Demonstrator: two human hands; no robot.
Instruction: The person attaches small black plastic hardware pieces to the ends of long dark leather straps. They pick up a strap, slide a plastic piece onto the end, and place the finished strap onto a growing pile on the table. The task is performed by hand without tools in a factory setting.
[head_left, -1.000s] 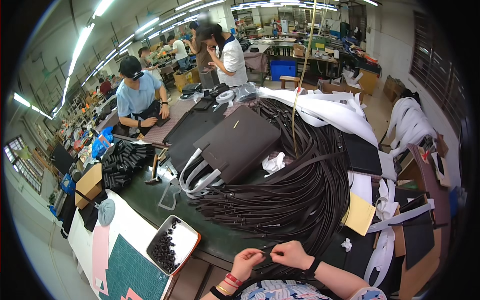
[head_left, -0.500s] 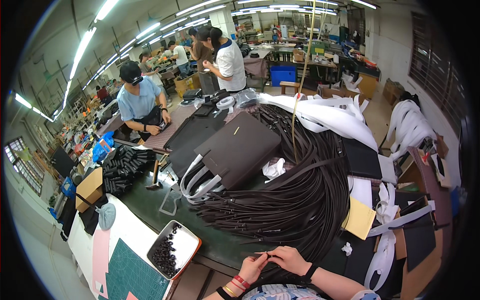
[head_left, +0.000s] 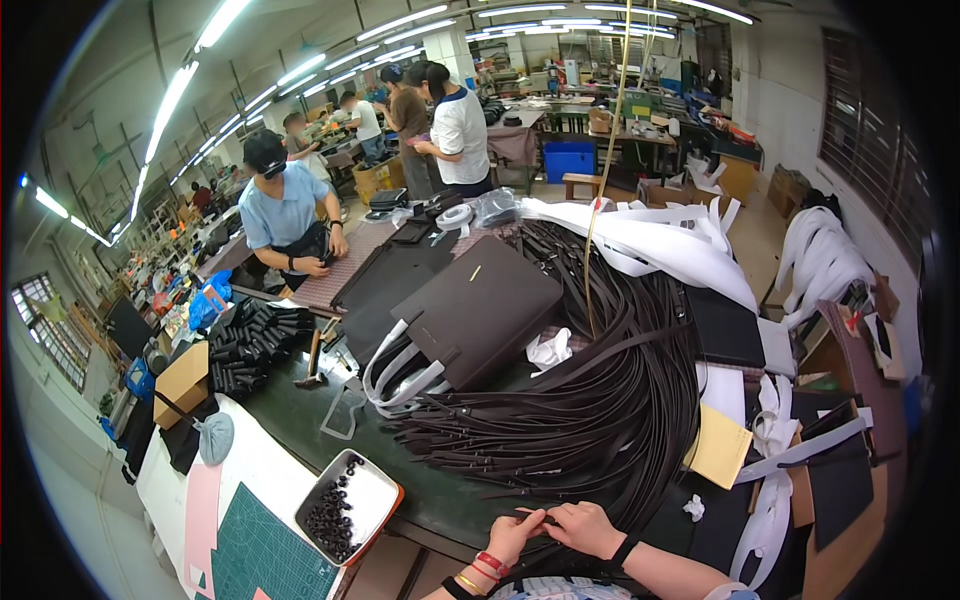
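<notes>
Close together at the near edge of the table, my left hand (head_left: 510, 537) and my right hand (head_left: 588, 530) both pinch a thin dark strap (head_left: 527, 516). Only a short piece shows between the fingers; the rest is hidden by my hands. Just beyond them spreads a big bundle of long dark brown straps (head_left: 640, 400), their ends fanned toward the left. A dark brown handbag (head_left: 480, 300) with pale-wrapped handles lies behind the bundle's ends. Left of my hands stands a white tray (head_left: 376, 492) holding small black ring-like parts (head_left: 328, 520).
A hammer (head_left: 314, 360) lies near a pile of black rolled pieces (head_left: 250, 335). A green cutting mat (head_left: 270, 555) is at lower left. White strips (head_left: 650, 235) and a yellow pad (head_left: 720, 445) lie to the right. A co-worker (head_left: 285, 205) stands across the table.
My hands have drawn slightly closer together on the strap, the left fingers shifting toward the right. The co-worker across the table has moved their hands a little, and the view has shifted slightly.
</notes>
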